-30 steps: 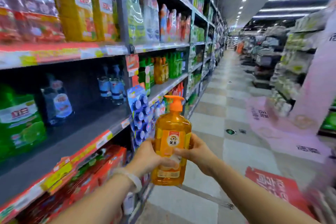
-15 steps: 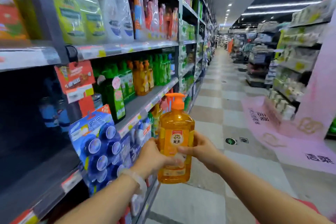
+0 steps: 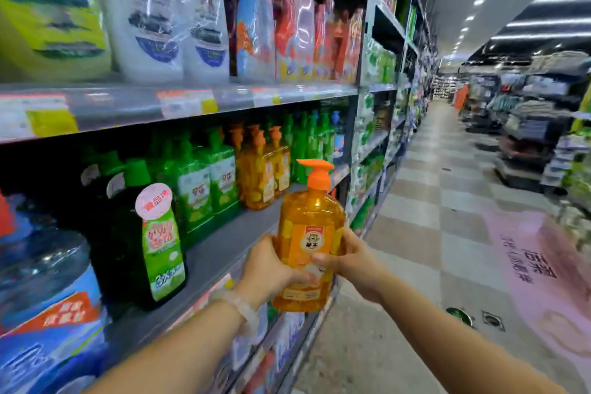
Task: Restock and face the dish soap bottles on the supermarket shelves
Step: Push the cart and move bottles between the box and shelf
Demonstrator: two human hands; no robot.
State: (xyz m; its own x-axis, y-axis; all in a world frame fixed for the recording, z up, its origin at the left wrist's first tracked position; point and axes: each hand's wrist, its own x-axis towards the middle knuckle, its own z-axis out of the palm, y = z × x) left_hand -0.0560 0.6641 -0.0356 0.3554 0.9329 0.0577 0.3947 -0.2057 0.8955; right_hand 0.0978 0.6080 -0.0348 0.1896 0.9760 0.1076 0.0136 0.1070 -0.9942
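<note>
Fingers of the left hand (image 3: 271, 269) and right hand (image 3: 351, 257) curl around the upright orange pump bottle of dish soap (image 3: 308, 240), label facing the camera, held seemingly just off the grey shelf (image 3: 211, 256) edge, near shelved orange bottles (image 3: 262, 169).

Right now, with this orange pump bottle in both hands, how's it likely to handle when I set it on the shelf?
The orange pump bottle looks full, so probably heavy for its size. Both the left hand and right hand grip it, which suits smooth, possibly slippery plastic. Tall with a pump on top, it may tip if set down tilted.
</note>
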